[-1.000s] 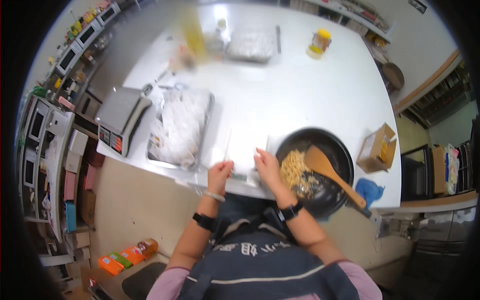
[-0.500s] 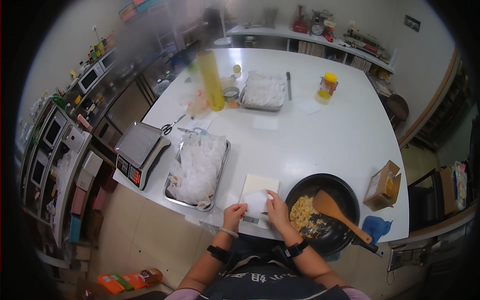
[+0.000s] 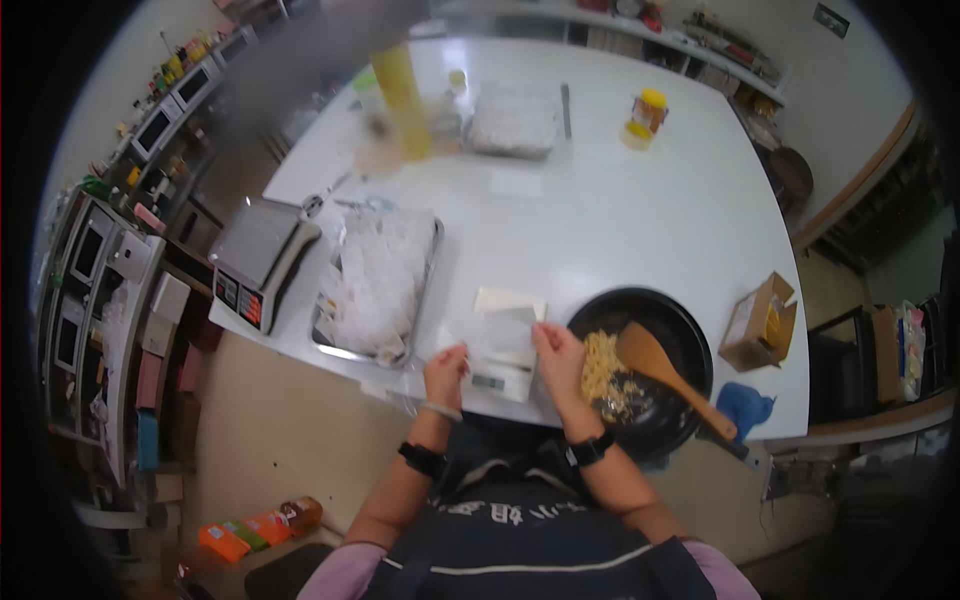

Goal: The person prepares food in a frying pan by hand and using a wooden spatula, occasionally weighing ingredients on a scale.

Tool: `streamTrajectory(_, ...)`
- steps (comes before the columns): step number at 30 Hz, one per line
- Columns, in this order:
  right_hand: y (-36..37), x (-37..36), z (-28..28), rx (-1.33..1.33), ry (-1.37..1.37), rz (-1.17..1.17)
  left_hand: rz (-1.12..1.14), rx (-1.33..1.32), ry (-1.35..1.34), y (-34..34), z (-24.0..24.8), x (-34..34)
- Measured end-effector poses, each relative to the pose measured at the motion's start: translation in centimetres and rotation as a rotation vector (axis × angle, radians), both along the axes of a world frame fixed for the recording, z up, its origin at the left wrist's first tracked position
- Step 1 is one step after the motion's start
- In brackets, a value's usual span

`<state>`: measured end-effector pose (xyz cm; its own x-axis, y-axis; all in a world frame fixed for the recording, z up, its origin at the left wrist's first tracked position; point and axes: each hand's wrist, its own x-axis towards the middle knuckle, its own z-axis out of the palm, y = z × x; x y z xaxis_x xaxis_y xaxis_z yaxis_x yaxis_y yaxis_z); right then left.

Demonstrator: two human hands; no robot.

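1. Your left hand [image 3: 446,366] and right hand [image 3: 557,352] meet at the near edge of the white bench [image 3: 620,215], each pinching one side of a thin, clear plastic sheet [image 3: 497,334]. Both hands are closed narrowly on it, fingers to thumb.
2. The sheet lies directly ahead of you, between the two hands, over a small white scale [image 3: 503,350] that stands at the bench edge. Its long axis runs left to right, from hand to hand; whether it touches the scale top cannot be told.
3. Neither hand is nearer: the sheet is shared, the left on its left edge, the right on its right edge.
4. Just right of your right hand sits a black pan [image 3: 672,338] with pale noodles [image 3: 605,368] and a wooden spatula [image 3: 668,377] leaning in it, handle toward the near right.
5. Just left of your left hand lies a metal tray [image 3: 428,268] covered in crumpled film; beyond it, a larger grey scale [image 3: 260,260].
6. A small cardboard box [image 3: 758,320] stands right of the pan, apart from it.
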<state>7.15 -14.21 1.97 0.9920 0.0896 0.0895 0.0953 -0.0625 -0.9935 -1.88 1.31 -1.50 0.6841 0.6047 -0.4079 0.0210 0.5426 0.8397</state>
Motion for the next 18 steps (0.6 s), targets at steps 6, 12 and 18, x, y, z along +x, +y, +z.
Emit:
streamTrajectory(6, -2.1, -0.5, 3.4, 0.216, 0.279, 0.118, 0.314, -0.323, 0.114, 6.1, -7.0, 1.2)
streamTrajectory(12, -3.5, -2.6, 3.5, 0.219, 0.442, 0.209, 0.083, -0.206, 0.216, 3.8, -1.4, -0.8)
streamTrajectory(18, -3.8, -3.9, 3.5, 0.391, 0.944, 0.542, -0.474, -0.398, -0.166, -4.2, 7.3, -0.2)
